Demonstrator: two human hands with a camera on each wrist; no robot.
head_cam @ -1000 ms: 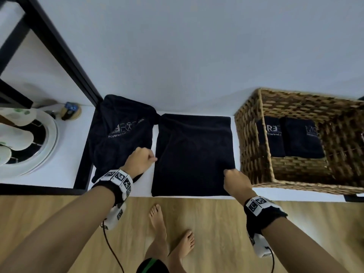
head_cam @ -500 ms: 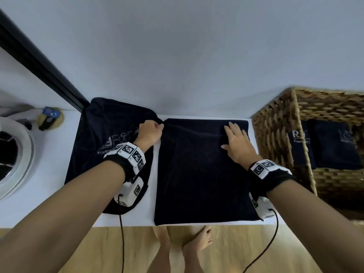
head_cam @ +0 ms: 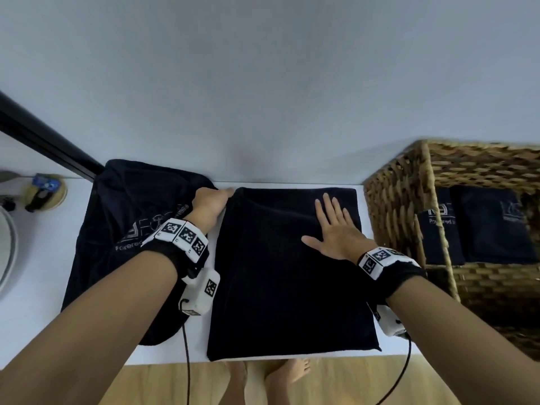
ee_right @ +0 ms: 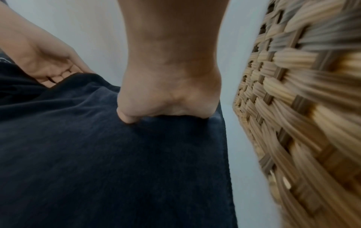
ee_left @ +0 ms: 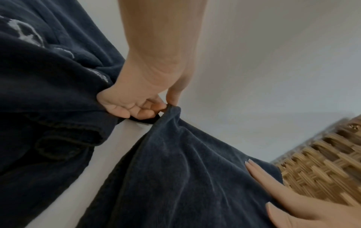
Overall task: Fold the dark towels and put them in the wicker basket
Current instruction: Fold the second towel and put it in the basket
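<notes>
**Trouble waiting at the pinched corner**

Towel (head_cam: 289, 276) first, since it is the biggest thing in play: it lies flat and already doubled on the white table (head_cam: 38, 258), square in front of the person, with the basket (head_cam: 394, 206) just beside it at 3 o'clock and a loose heap (head_cam: 122, 229) of unfolded dark cloth at 9 o'clock. Two folded towels already sit inside the basket.

The likeliest slip, to my eye, is at the far left corner. The heap lies right against that corner, so a lift could drag its edge along, or the pinch could catch only the top layer and the fold would open. Ripples run from that corner towards the middle; folded over as they are, they would set in as creases. The far edge lies tight against the wall at 12 o'clock, leaving little room to get fingers under.

The right hand (head_cam: 336, 232) lies flat and spread on the towel at about 1 o'clock, fingers straight, palm pressing, grasping nothing. If it presses while the other pulls, the cloth would stretch askew.

The left hand (ee_left: 136, 98) is curled at 11 o'clock, thumb and fingertips nipping the towel's corner, which stands raised a little off the table.
</notes>
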